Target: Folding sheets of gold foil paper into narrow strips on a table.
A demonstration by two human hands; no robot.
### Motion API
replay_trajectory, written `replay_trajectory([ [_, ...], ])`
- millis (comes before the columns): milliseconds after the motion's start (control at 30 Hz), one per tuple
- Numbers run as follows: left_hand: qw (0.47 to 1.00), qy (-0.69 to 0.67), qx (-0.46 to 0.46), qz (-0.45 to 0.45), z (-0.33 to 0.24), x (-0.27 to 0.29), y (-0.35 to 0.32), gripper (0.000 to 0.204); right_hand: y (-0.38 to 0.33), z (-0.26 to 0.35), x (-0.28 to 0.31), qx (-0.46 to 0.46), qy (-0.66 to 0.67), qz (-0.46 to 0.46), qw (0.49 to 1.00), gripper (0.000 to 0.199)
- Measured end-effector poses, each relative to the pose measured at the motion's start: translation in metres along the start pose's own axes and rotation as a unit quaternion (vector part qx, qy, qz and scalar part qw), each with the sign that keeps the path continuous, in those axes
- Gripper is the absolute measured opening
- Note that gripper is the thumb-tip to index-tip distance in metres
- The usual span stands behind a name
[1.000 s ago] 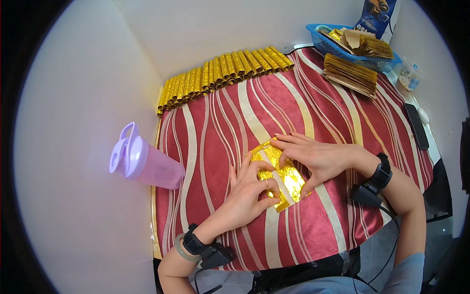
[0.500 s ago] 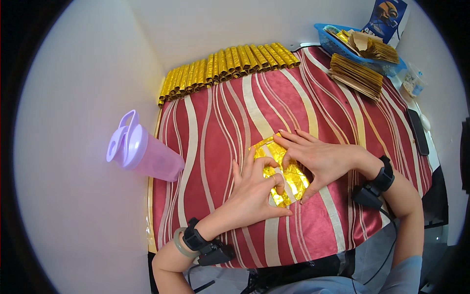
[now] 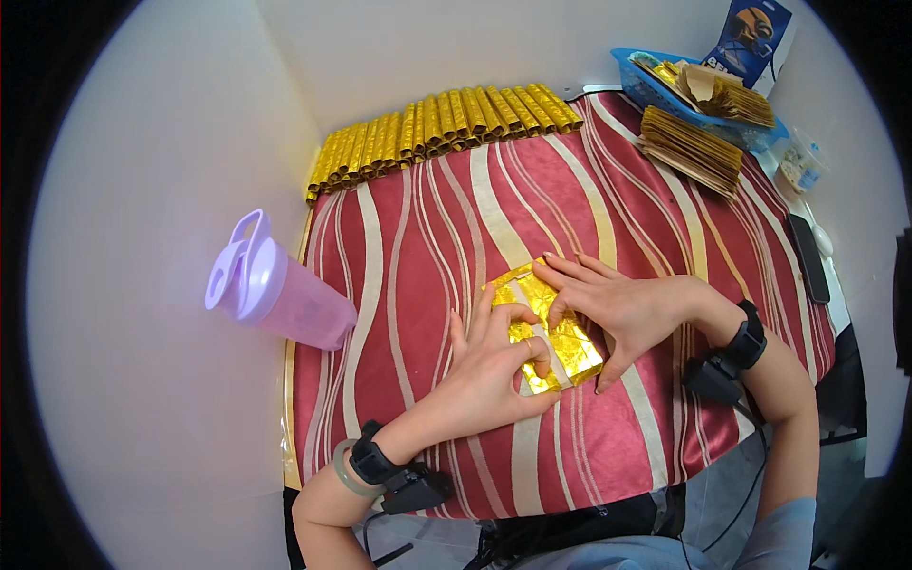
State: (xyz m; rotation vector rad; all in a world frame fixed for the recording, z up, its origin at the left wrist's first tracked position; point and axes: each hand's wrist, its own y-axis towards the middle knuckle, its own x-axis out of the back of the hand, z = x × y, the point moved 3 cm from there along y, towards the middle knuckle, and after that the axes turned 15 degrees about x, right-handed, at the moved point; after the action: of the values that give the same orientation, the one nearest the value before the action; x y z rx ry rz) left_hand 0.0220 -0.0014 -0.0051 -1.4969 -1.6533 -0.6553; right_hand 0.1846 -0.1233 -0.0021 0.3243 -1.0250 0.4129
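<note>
— Fingers [image 3: 494,328] of the left hand [image 3: 489,366] are lying spread and flat, pressing down on a gold foil sheet [image 3: 546,328]. What is the right hand [image 3: 622,309] doing?

— Its fingers are also lying slightly apart, pressing the sheet's far and right edges. Neither hand is gripping; the foil is sitting under and between both sets of fingertips.

— Where is the sheet lying?

— It is resting near the middle of the worktop [image 3: 456,218], on a red cloth with pale wavy stripes. A row of folded gold pieces [image 3: 442,128] is lining the far edge, well apart. A lilac bottle [image 3: 275,290] is lying off the left edge.
</note>
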Motion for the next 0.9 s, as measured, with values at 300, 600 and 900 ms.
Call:
replay_trajectory([
  [300, 1.0, 0.002, 0.01, 0.016, 0.004, 0.001, 0.0, 0.021, 0.0, -0.003, 0.0, 0.005, 0.024, 0.001, 1.0, 0.08],
  [600, 0.999, 0.0, 0.019, 0.035, 0.005, 0.004, 0.0, 0.032, -0.002, -0.005, 0.001, 0.012, 0.026, -0.001, 1.0, 0.054],
  [900, 0.994, 0.086, 0.054, -0.025, 0.002, 0.017, 0.002, 0.093, -0.001, 0.007, -0.001, -0.05, 0.017, -0.058, 0.997, 0.066],
])
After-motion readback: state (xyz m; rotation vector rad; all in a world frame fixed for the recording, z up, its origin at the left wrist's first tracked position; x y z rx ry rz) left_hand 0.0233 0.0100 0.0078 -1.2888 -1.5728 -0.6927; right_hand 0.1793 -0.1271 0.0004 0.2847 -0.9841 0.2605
